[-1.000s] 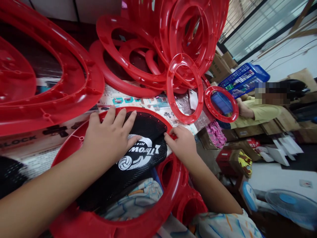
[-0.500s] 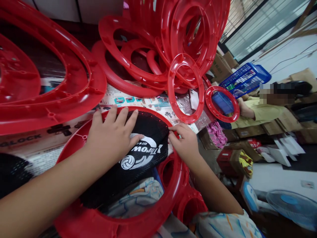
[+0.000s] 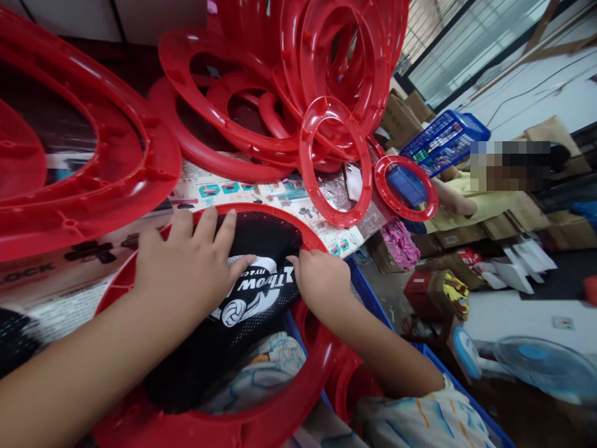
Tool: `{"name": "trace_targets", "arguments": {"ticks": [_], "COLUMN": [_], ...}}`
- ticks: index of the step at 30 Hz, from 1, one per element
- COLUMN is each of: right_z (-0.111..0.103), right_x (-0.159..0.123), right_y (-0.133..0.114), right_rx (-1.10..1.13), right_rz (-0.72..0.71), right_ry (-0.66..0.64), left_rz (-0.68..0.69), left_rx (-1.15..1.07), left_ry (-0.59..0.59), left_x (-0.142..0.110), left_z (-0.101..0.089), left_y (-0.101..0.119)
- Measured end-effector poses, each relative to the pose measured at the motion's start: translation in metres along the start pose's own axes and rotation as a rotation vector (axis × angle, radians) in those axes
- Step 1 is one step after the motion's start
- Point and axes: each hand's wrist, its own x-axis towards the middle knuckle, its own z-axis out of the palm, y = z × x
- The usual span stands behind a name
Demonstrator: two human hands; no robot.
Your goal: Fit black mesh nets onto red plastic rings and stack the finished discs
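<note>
A large red plastic ring (image 3: 261,423) lies in front of me with a black mesh net (image 3: 261,249) stretched over its far half; the net bears a white ball logo and lettering. My left hand (image 3: 186,267) lies flat on the net, fingers spread, fingertips at the ring's far rim. My right hand (image 3: 321,280) rests at the ring's right rim, its fingers curled and pressing the net's edge against the rim.
Many red rings (image 3: 298,81) are piled at the back and a big one (image 3: 93,174) at left, over printed cardboard (image 3: 242,190). Another person in yellow (image 3: 466,205) sits at right near a blue basket (image 3: 443,140). Boxes and a fan (image 3: 545,373) stand on the floor.
My right hand has slid slightly left along the ring's rim, over the net's edge. My left hand has kept its place on the net. The view shifted a little.
</note>
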Motion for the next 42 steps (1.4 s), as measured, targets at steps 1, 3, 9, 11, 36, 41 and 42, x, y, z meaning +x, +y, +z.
{"name": "trace_targets", "arguments": {"ticks": [1,3,9,11,36,41,42], "right_z": [0.001,0.002,0.004,0.005,0.021,0.019,0.019], "right_x": [0.002,0.003,0.003,0.007,0.026,0.028,0.027], "right_y": [0.0,0.003,0.018,0.024,0.04,0.04,0.04], "right_rx": [0.011,0.048,0.398,0.641,1.274,1.256,1.255], "right_rz": [-0.012,-0.038,0.022,0.067,0.244,0.241,0.238], "right_ry": [0.008,0.042,0.224,0.245,0.299,0.277,0.277], "left_rz": [-0.03,-0.051,0.131,0.136,0.189,0.201,0.201], "left_rx": [-0.016,-0.04,0.066,0.082,0.061,0.056,0.06], "left_ry": [0.0,-0.007,-0.002,0.029,0.04,0.038,0.039], "left_x": [-0.001,-0.002,0.005,0.006,0.006,0.006,0.006], "left_z": [-0.001,-0.004,-0.002,0.002,0.014,0.013,0.013], "left_y": [0.0,0.002,0.009,0.008,-0.001,-0.003,-0.003]}}
